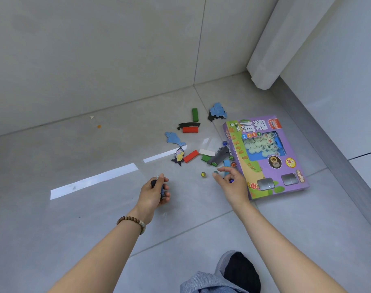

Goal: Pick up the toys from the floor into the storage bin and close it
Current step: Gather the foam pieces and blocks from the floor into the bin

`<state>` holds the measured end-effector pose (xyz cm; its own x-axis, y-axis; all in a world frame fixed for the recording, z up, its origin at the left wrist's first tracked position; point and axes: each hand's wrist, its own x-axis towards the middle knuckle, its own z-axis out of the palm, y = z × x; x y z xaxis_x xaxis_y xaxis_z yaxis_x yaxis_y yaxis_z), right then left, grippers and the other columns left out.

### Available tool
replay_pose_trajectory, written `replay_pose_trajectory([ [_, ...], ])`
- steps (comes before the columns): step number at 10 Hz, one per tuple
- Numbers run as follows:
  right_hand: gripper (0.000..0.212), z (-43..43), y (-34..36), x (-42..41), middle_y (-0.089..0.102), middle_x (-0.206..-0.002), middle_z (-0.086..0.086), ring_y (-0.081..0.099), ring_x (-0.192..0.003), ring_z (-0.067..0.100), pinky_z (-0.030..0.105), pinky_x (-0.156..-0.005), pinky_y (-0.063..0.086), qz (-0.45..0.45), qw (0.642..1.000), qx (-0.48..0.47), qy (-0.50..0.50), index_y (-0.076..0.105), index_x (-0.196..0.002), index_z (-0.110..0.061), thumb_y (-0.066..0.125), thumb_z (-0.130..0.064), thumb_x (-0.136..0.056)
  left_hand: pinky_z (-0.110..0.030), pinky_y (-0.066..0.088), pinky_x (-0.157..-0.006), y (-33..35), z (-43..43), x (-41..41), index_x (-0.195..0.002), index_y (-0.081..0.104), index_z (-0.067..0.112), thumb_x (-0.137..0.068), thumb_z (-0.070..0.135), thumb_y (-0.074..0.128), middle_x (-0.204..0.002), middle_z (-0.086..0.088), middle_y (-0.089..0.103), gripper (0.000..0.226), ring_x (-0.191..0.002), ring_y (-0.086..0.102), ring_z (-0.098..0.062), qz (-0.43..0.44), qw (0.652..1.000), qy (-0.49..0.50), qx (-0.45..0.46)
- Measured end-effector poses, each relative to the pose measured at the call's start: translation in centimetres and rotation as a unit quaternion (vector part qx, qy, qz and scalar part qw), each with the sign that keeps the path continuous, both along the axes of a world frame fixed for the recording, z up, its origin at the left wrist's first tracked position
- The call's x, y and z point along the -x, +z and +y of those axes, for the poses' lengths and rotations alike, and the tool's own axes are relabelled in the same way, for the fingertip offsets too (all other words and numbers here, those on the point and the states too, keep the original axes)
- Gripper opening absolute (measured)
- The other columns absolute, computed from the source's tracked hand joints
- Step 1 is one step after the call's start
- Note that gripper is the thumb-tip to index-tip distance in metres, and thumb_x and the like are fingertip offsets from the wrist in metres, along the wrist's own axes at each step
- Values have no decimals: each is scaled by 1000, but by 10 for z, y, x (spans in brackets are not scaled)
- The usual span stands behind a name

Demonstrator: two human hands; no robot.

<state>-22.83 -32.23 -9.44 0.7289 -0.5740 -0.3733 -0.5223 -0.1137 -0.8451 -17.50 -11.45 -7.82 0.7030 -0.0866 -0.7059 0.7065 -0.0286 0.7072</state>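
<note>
While the toys are lying scattered on the glossy grey tile floor by the wall corner, next to a purple box, the left hand is gripping a dark thing, maybe a toy, and the right hand is curling round a blue marble.

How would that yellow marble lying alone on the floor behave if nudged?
The marble is round and sits on a glossy tiled floor, so it would likely roll off at a touch. It looks like smooth glass: probably hard, slick to pinch, and fairly heavy for its size.
</note>
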Motion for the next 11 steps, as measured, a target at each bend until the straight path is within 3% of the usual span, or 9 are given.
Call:
replay_pose_trajectory([
  [1, 21, -1, -5, -3, 32, -57, -9, 32, -52, 6, 16, -51, 30, 36, 995, 81, 54, 68, -103, -17, 71, -16, -82, -20, 49, -46, 0, -5, 1, -87, 57, 11, -98, 32, 46, -71, -4, 50, 26, -55, 48, -16, -3, 1000, -4, 4],
  [2, 16, 0, -6, -6, 38, -57, -16, 36, -51, 2, 12, -47, 29, 60, 986, 140, 62, 69, -101, -19, 68, -18, -85, -20, 49, -45, 0, -9, 2, -86, 57, 11, -98, 32, 47, -70, -5, 50, 26, -54, 48, -16, -2, 1000, -6, 9],
  [3, 7, 3, -3, -8, 42, -59, -8, 39, -54, 3, 16, -51, 32, 47, 995, 89, 27, 65, -91, -13, 65, -19, -86, -20, 49, -45, 0, -12, 4, -86, 57, 10, -98, 31, 47, -69, -5, 50, 26, -54, 47, -16, -2, 1000, -5, 12],
  [4, 15, 8, 4, -8, 44, -63, 1, 37, -51, 10, 19, -45, 29, 20, 983, -160, -87, 53, -74, -11, 50, -10, -89, -19, 49, -45, 1, -13, 4, -87, 57, 10, -98, 31, 47, -70, -5, 50, 26, -55, 48, -16, 0, 1000, -7, 10],
  [5, 22, 11, 11, -8, 43, -59, 2, 35, -47, 13, 21, -39, 24, 19, 947, -287, -141, 48, -64, -12, 46, -10, -86, -20, 50, -46, 1, -13, 4, -87, 57, 10, -97, 31, 47, -70, -5, 50, 26, -55, 48, -16, 2, 1000, -11, 10],
  [7, 12, 20, 9, -7, 61, -75, 1, 57, -55, -2, 4, -53, 41, -25, 994, -107, -1, 69, -92, -7, 71, -11, -81, -20, 50, -47, -1, -13, 5, -87, 57, 10, -97, 33, 47, -70, -5, 50, 26, -55, 49, -16, 4, 1000, -17, 5],
  [8, 7, 23, 6, -8, 65, -73, 5, 58, -58, 3, 14, -61, 45, -20, 994, -107, -23, 70, -83, -10, 72, -16, -81, -20, 50, -47, -1, -13, 6, -88, 57, 10, -97, 33, 47, -70, -5, 50, 26, -55, 49, -16, 5, 1000, -16, 4],
  [9, 29, 25, 10, -11, 49, -54, -4, 40, -47, 8, 19, -48, 33, 6, 972, -207, -111, 58, -64, -14, 67, -32, -84, -20, 50, -47, 0, -12, 6, -88, 57, 10, -97, 33, 47, -70, -5, 50, 26, -56, 49, -16, 5, 1000, -16, 3],
  [11, 60, 17, 17, -11, 40, -41, -1, 38, -49, 15, 26, -53, 32, 15, 946, -275, -170, 36, -41, -18, 54, -50, -89, -19, 50, -46, 2, -12, 7, -87, 57, 10, -97, 32, 47, -70, -5, 49, 26, -55, 48, -16, 5, 1000, -14, 4],
])
